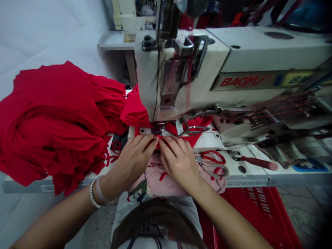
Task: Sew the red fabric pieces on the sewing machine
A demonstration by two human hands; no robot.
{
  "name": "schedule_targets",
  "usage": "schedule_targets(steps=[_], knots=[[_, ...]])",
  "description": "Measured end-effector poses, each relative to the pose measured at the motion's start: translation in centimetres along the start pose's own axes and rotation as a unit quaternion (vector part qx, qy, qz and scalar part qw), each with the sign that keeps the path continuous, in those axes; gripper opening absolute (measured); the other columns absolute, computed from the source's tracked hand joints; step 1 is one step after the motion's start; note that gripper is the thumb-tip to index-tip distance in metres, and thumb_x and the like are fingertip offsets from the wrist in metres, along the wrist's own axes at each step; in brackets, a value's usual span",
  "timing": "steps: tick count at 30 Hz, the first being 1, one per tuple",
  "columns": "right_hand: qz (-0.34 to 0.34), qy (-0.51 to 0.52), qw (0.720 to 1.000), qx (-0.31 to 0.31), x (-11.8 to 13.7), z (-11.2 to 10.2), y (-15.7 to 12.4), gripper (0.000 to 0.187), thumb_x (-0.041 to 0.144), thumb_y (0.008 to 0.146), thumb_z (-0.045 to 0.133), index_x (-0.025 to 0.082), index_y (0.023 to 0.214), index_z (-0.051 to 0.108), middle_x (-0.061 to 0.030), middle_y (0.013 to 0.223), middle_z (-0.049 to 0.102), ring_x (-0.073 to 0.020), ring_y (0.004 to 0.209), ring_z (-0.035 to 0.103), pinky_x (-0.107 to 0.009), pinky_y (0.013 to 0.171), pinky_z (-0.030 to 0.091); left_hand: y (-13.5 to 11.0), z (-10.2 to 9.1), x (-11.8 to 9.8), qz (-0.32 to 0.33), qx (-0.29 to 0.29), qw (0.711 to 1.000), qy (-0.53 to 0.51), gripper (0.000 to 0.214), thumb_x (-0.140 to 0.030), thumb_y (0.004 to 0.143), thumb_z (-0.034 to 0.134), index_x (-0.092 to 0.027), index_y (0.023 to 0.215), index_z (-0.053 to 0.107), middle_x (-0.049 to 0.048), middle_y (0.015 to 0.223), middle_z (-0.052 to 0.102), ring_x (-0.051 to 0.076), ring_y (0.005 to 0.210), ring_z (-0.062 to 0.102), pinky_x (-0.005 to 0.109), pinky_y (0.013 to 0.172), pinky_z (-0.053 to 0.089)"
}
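My left hand (136, 155) and my right hand (180, 159) meet at the front of the sewing machine (147, 79), just before its presser foot (158, 127). Between their fingertips lies an edge of red fabric (193, 140), pinched from both sides. More of this red cloth runs beneath the machine head and out to the right under a bent wire guide (194, 130). Most of the pinched edge is hidden by my fingers. Red threads (188, 97) come down the machine's face toward the needle area.
A big heap of red fabric pieces (57, 114) covers the table's left side. Scissors with orange-red handles (214, 157) and a red-handled tool (259, 162) lie at right. Pink cloth (166, 185) with red scraps hangs over the front edge. A red plastic basket (280, 214) stands below right.
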State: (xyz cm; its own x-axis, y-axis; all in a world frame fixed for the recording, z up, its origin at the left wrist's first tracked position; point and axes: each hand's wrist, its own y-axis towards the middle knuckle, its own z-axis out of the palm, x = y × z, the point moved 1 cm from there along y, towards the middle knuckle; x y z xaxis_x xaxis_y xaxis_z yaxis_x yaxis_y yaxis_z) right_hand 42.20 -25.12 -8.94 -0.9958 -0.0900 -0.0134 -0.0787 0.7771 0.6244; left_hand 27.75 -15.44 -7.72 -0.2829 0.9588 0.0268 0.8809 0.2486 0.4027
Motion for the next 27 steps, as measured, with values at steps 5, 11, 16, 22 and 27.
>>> schedule_targets(steps=[5, 11, 16, 22, 27], knots=[[0.005, -0.003, 1.0, 0.001, -0.2, 0.2, 0.2, 0.029, 0.015, 0.093, 0.049, 0.008, 0.115, 0.066, -0.013, 0.116, 0.067, -0.0248, 0.104, 0.052, -0.039, 0.084, 0.045, 0.5, 0.0, 0.2, 0.003, -0.005, 1.0, 0.005, 0.036, -0.008, 0.094, 0.043, -0.007, 0.127, 0.058, 0.0144, 0.121, 0.062, 0.027, 0.104, 0.055, 0.041, 0.086, 0.052], [0.016, -0.004, 1.0, 0.015, -0.5, 0.7, 0.9, 0.03, 0.018, 0.094, 0.049, 0.007, 0.116, 0.066, -0.012, 0.117, 0.068, -0.0252, 0.101, 0.054, -0.039, 0.082, 0.044, 0.4, 0.1, 0.1, -0.005, 0.001, 1.0, 0.023, 0.038, -0.007, 0.094, 0.04, -0.003, 0.128, 0.056, 0.0178, 0.127, 0.059, 0.029, 0.113, 0.053, 0.044, 0.096, 0.051], [0.022, 0.021, 0.999, -0.009, -0.8, 1.2, 1.0, 0.029, 0.017, 0.094, 0.05, 0.007, 0.115, 0.067, -0.0118, 0.114, 0.069, -0.0244, 0.099, 0.056, -0.038, 0.08, 0.045, 0.6, 0.2, -0.1, 0.001, -0.015, 0.999, 0.047, 0.036, -0.006, 0.093, 0.041, -0.002, 0.124, 0.059, 0.0175, 0.124, 0.062, 0.029, 0.111, 0.057, 0.042, 0.095, 0.053], [0.047, 0.082, 0.996, 0.005, -1.2, 1.3, 0.8, 0.025, 0.019, 0.096, 0.049, 0.012, 0.109, 0.069, -0.0109, 0.112, 0.069, -0.022, 0.102, 0.06, -0.037, 0.082, 0.046, 0.7, 0.1, 0.2, 0.011, -0.011, 0.999, 0.037, 0.036, -0.005, 0.092, 0.042, -0.003, 0.123, 0.06, 0.0165, 0.122, 0.064, 0.028, 0.112, 0.059, 0.042, 0.096, 0.053], [0.055, 0.093, 0.994, 0.004, -1.6, 1.4, 0.9, 0.023, 0.017, 0.095, 0.051, 0.012, 0.11, 0.069, -0.0102, 0.111, 0.07, -0.0214, 0.101, 0.061, -0.037, 0.081, 0.046, 1.1, 0.0, 0.6, 0.007, -0.018, 1.0, 0.022, 0.033, -0.006, 0.092, 0.045, -0.004, 0.119, 0.062, 0.0153, 0.118, 0.066, 0.026, 0.107, 0.061, 0.041, 0.094, 0.054]])
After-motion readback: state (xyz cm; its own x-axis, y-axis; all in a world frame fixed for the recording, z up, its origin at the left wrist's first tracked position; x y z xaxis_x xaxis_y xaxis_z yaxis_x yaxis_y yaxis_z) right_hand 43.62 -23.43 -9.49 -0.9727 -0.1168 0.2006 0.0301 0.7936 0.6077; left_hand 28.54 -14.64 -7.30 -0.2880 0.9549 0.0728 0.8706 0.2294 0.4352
